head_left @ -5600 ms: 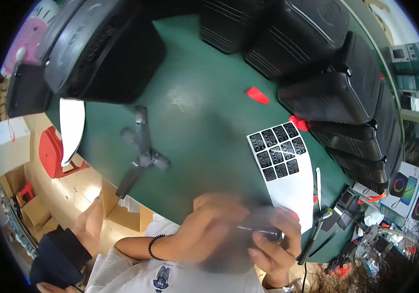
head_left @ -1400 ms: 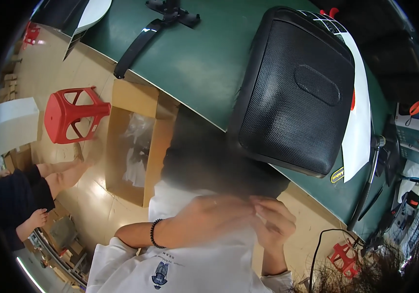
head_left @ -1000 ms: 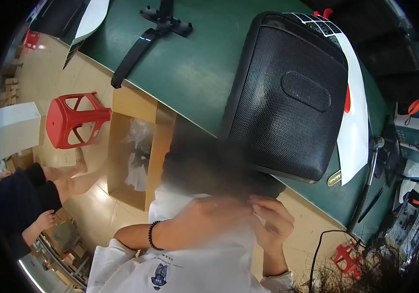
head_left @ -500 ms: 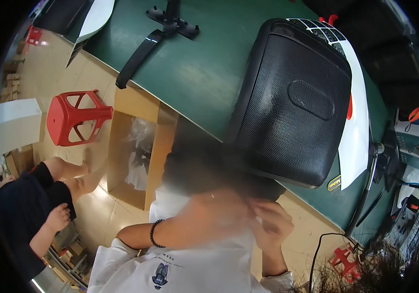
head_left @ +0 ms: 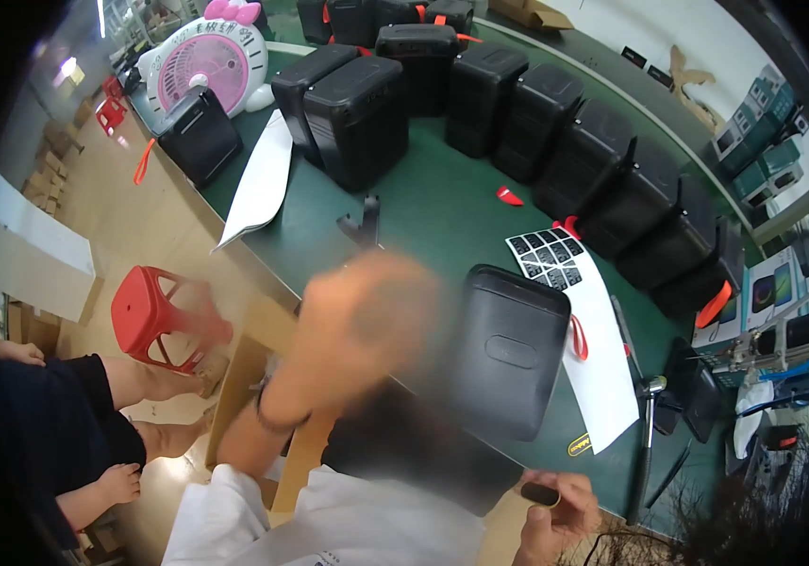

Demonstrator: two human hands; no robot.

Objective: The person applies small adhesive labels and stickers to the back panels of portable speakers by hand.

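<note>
My left hand (head_left: 362, 316), smeared by motion, reaches over the near table edge beside a black speaker (head_left: 508, 354). Its fingers are too blurred to read. A dark strap-like part (head_left: 363, 223) lies just beyond it. Low on the right, my right hand (head_left: 565, 519) pinches a small dark oval badge (head_left: 540, 493) with a gold-coloured rim between thumb and fingers. The speaker lies with its mesh front up, showing a pill-shaped outline. A yellow-and-black oval badge (head_left: 579, 444) rests on the table by the speaker's near right corner.
Several black speakers (head_left: 602, 151) stand in an arc on the green table. White sheets (head_left: 602, 368), a sheet of black labels (head_left: 546, 257) and a hammer (head_left: 648, 443) lie there. Left are a cardboard box (head_left: 258, 349), a red stool (head_left: 145, 307) and a seated person (head_left: 50, 415).
The view has tilted up, showing more table. My hands, close together before, are apart: the left has gone forward over the table edge, the right stays low with the dark oval badge visible.
</note>
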